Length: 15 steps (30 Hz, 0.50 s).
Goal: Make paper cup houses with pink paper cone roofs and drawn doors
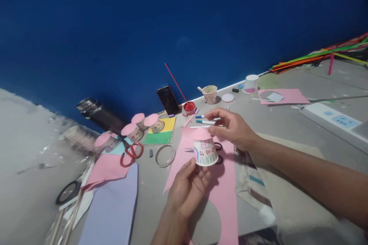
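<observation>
- Over the pink sheet (227, 183), cup (206, 155) held up, narrow end uppermost, wide rim lowest; pink disc (199, 133) sits on top like a roof.
- Cup wall carries a drawn window, red marks, green strokes along the rim, a blue curve at one side.
- Left hand (189, 189), above the sheet: palm up, fingers half-curled, thumb at the front of the rim, fingers beneath; it grips the cup low down.
- Right hand (232, 126), over the far right part of the sheet: loosely curved, thumb apart from forefinger, thumb tip at the disc edge. Cannot tell whether it presses the disc; no other object seen in its grasp.
- Scissors (189, 150) lie on the sheet, black handles rightward, partly hidden by the cup.
- Round hole cut in the near part of the sheet.
- Markers (204, 122): at the far end of the sheet, below the right hand.
- Tape roll (157, 157): flat, just left of the sheet.
- Yellow-and-green card (159, 134): left of the sheet, farther back.
- Four roofed cups (132, 134): left of the sheet, each with a pink disc; one stands on the card.
- Red-handled scissors (131, 152) and lilac paper (112, 206): left of the sheet.
- Phone (168, 100), red pot (189, 108) with a stick (176, 83) in it: beyond the sheet.
- Power strip (339, 118): well right of the sheet.
</observation>
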Each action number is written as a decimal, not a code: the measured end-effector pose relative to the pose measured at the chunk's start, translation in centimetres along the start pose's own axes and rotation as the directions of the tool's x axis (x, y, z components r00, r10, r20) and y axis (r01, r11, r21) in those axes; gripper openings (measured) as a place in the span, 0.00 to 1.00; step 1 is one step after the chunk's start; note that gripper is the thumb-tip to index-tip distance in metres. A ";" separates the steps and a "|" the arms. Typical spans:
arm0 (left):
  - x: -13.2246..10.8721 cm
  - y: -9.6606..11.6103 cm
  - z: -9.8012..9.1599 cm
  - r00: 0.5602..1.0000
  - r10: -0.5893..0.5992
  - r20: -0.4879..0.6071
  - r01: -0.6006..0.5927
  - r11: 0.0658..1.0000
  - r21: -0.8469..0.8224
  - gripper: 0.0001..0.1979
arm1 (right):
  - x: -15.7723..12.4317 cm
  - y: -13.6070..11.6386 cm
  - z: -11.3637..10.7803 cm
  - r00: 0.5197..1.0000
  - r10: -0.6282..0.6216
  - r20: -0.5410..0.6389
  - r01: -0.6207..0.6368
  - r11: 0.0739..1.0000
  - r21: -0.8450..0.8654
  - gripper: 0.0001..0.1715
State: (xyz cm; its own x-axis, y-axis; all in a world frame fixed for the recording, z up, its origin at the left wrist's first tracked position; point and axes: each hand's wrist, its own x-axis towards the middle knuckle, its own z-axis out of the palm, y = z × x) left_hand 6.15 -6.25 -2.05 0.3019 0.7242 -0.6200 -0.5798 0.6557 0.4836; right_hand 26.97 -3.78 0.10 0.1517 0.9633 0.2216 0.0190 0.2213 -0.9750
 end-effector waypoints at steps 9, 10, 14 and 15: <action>-1.8 1.4 1.5 0.999 -0.040 -0.028 0.028 0.941 -0.337 0.22 | -0.2 0.2 -0.1 0.950 0.209 0.233 -0.219 0.975 0.020 0.15; -1.8 1.5 1.4 0.999 -0.043 -0.010 0.036 0.931 -0.364 0.22 | -0.4 0.3 0.2 0.902 0.263 0.342 -0.294 0.955 0.040 0.17; -1.7 1.3 1.2 0.999 -0.041 0.023 0.046 0.928 -0.370 0.22 | -1.6 0.7 1.5 0.775 0.356 0.522 -0.507 0.844 0.177 0.28; -1.7 1.2 1.3 0.999 -0.030 0.030 0.039 0.933 -0.358 0.23 | -1.9 0.8 1.8 0.776 0.371 0.510 -0.538 0.812 0.227 0.31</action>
State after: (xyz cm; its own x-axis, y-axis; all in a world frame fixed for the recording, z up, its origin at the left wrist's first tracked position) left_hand 5.94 -6.40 0.41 0.3420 0.7102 -0.6153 -0.8000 0.5636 0.2058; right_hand 24.87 -5.16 -1.06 -0.3797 0.9069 -0.1825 -0.2901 -0.3040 -0.9074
